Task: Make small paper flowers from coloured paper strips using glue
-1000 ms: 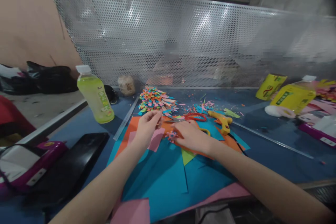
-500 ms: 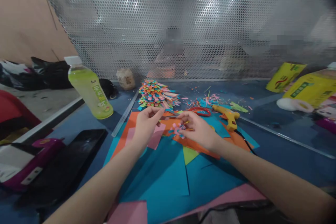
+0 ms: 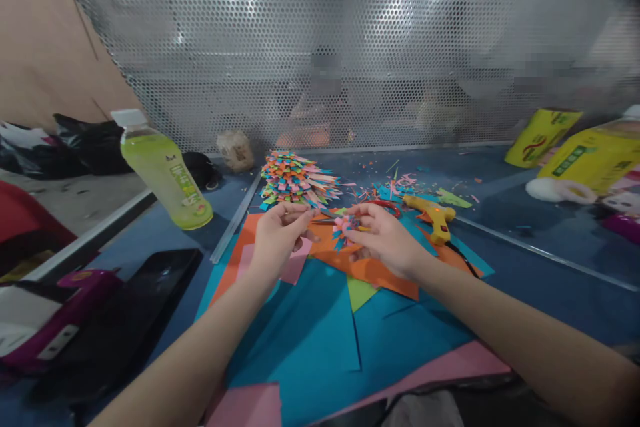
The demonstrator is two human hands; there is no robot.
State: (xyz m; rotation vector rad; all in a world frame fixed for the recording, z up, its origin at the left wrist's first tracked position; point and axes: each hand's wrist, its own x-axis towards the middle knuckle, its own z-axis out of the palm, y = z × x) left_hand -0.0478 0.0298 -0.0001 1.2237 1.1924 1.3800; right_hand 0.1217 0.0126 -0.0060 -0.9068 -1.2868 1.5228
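Note:
My right hand (image 3: 385, 240) pinches a small spiky paper ornament (image 3: 344, 229) made of pink, blue and orange strips and holds it just above the coloured paper sheets (image 3: 320, 320). My left hand (image 3: 277, 240) hovers a little to the left of it, fingers curled, thumb and forefinger pinched on a small paper piece that is too small to make out. A pile of folded multicoloured paper strips (image 3: 295, 183) lies just beyond both hands. Red-handled scissors (image 3: 383, 205) and a yellow glue gun (image 3: 434, 217) rest behind my right hand.
A green drink bottle (image 3: 163, 173) stands at left, a black tablet (image 3: 120, 320) and a magenta case (image 3: 50, 327) lie at near left. Yellow packages (image 3: 585, 157) sit at far right. A perforated metal screen (image 3: 350, 47) closes the back. Paper scraps (image 3: 400, 183) litter the blue table.
My right hand has lifted the spiky ornament off the sheets and turned it toward my left hand. My left hand stayed near the strip pile. The view tilted down.

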